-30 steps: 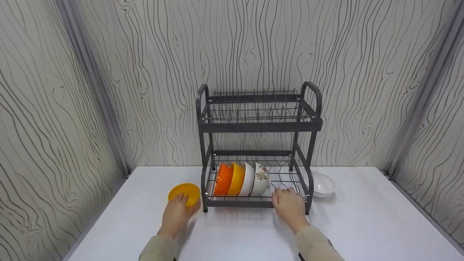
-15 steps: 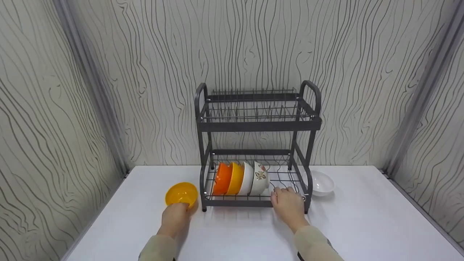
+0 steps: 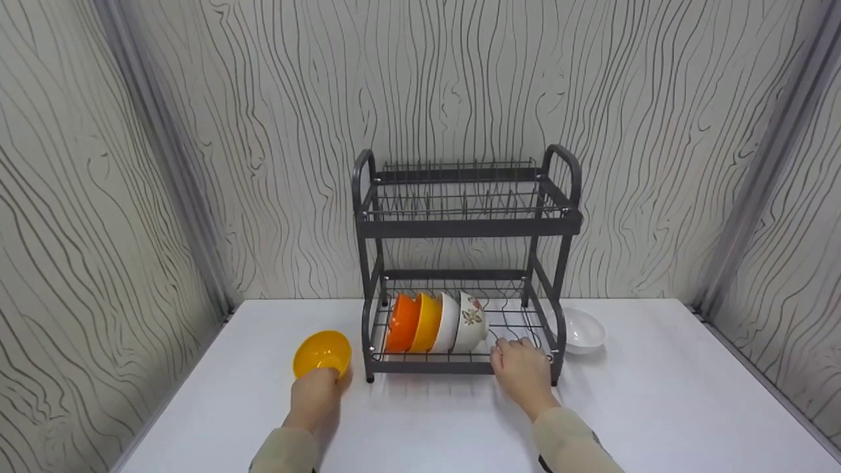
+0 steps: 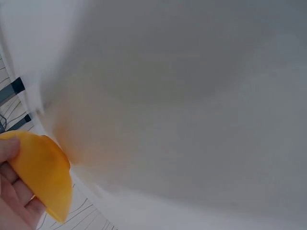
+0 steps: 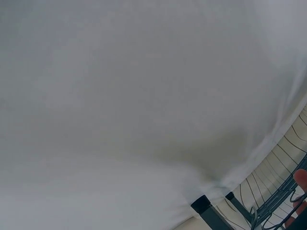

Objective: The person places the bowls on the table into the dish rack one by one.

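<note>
My left hand point(image 3: 314, 397) grips a yellow bowl point(image 3: 322, 351) by its near rim, left of the dish rack. The bowl's inside shows in the head view, its outer side in the left wrist view. In that view the thumb lies on one face of the bowl wall and the fingers point(image 4: 24, 191) on the other. My right hand point(image 3: 523, 374) holds the lower front rail of the dark two-tier dish rack point(image 3: 430, 369), near its right end. Its fingertips show only at the edge of the right wrist view.
On the rack's lower tier an orange bowl point(image 3: 403, 325), a yellow bowl point(image 3: 427, 323), a white bowl point(image 3: 447, 322) and a flowered bowl point(image 3: 471, 323) stand on edge in a row. A white bowl point(image 3: 584, 332) sits right of the rack. Patterned wall panels point(image 3: 453, 79) enclose the white table point(image 3: 420, 430).
My left fingers have gone from inside the yellow bowl to its near rim. Hand and bowl have shifted slightly left. My right hand has stayed on the rail.
</note>
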Demonstrator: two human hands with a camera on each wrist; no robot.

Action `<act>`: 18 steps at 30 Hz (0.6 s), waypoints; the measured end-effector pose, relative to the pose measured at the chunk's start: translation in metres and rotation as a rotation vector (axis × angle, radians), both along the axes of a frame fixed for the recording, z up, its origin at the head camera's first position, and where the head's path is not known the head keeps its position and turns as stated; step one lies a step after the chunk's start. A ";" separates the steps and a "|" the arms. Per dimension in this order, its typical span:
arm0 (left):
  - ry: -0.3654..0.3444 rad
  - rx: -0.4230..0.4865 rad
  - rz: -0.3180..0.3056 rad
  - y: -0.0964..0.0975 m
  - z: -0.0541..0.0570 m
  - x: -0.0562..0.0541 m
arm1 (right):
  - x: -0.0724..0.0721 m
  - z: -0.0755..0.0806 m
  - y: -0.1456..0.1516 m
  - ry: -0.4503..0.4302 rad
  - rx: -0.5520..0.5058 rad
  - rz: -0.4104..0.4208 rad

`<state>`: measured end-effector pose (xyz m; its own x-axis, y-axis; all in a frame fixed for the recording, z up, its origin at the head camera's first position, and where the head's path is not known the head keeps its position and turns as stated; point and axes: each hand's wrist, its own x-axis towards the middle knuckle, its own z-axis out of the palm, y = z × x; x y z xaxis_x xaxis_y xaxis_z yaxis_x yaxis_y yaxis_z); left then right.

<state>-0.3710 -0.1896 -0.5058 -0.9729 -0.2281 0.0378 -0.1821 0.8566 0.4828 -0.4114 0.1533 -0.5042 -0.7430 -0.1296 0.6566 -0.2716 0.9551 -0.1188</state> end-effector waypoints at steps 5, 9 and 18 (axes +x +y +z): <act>0.043 -0.006 -0.006 -0.004 -0.003 0.000 | 0.000 0.001 0.000 0.001 0.007 0.005; 0.076 0.008 -0.005 -0.006 -0.007 0.002 | 0.000 0.001 0.000 0.001 0.007 0.009; 0.259 -0.063 -0.065 -0.004 0.000 0.008 | 0.002 0.002 0.000 -0.037 -0.002 -0.013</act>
